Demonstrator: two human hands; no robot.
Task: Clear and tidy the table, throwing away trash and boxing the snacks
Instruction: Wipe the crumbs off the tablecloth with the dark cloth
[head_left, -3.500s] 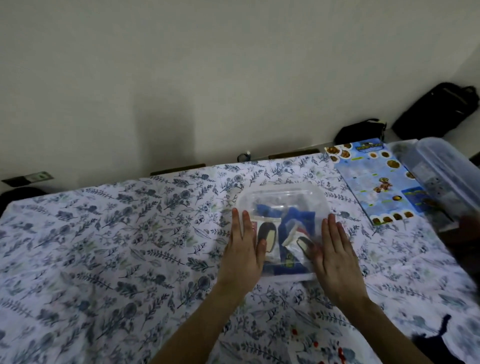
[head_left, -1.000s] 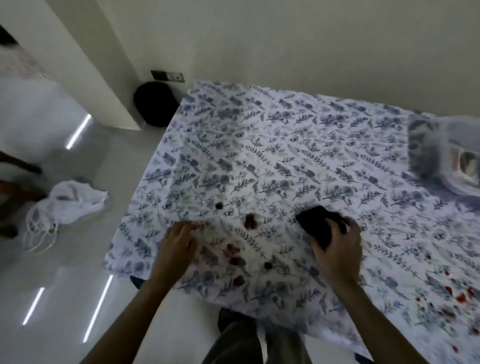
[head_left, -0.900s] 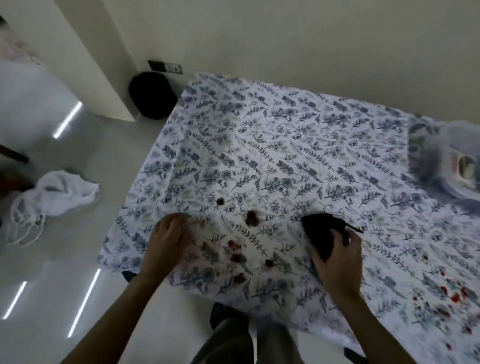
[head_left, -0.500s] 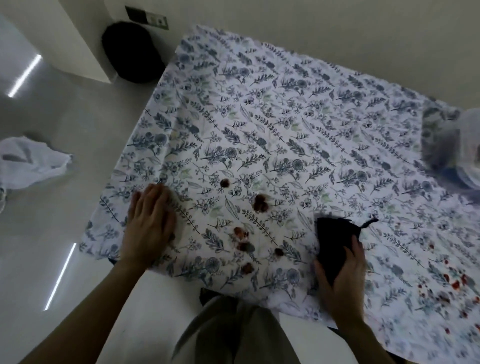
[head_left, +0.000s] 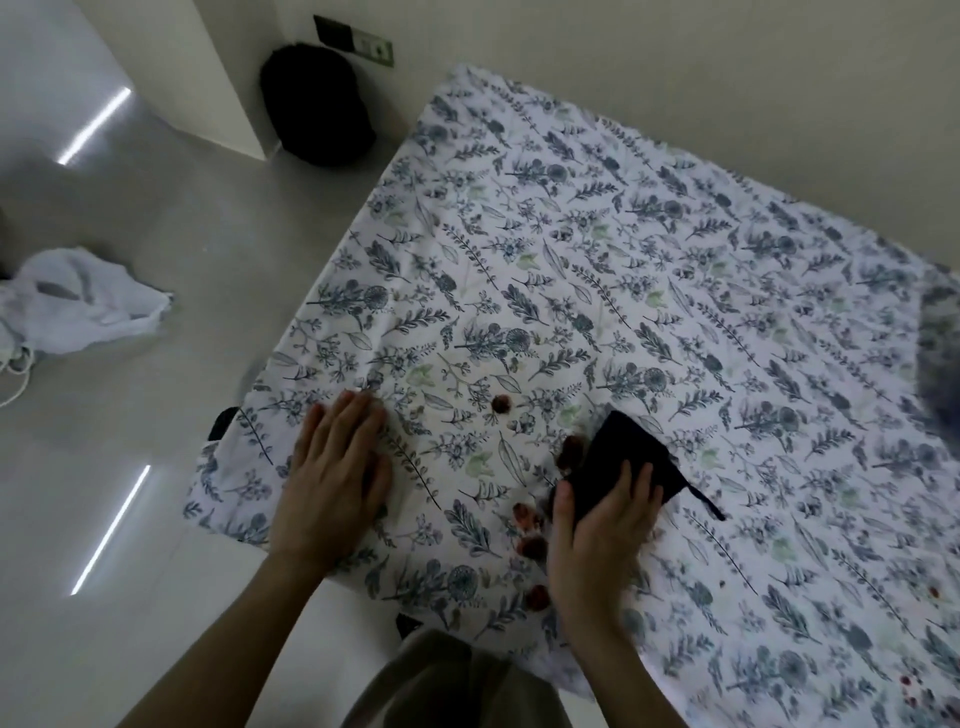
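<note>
Your left hand (head_left: 335, 478) lies open, flat on the floral tablecloth (head_left: 649, 270); your right hand (head_left: 597, 525) grips a dark cloth (head_left: 618, 462) beside reddish-brown stains (head_left: 530, 545)

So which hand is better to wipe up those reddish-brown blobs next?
Probably the right hand. It holds the dark cloth, right beside the reddish-brown blobs near the tablecloth edge. The left hand lies flat and empty, farther from them.
</note>
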